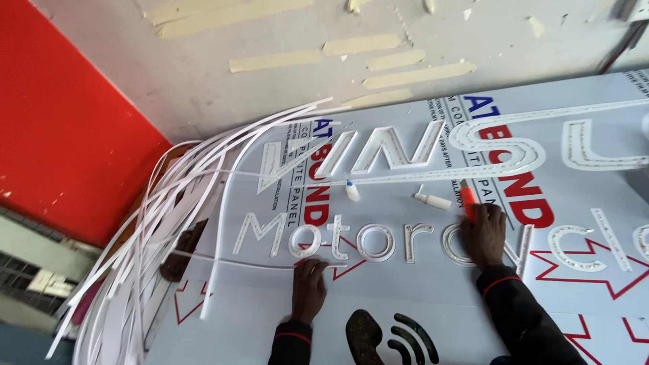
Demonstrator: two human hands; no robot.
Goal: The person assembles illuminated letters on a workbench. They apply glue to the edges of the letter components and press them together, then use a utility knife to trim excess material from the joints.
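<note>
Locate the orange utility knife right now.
In the head view, the orange utility knife is in the right hand, right of centre on the grey sign panel, just right of a small white glue bottle.

Panel (pixel 405 297) (likely larger) cut off right

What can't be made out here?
Head view only:
- Orange tool: its lower end is hidden inside the right hand.
- Left hand: the strip under its fingertips is too thin to judge.
- Panel: cut off by the right and bottom edges.
- Two small bottles: too small to identify.
</note>
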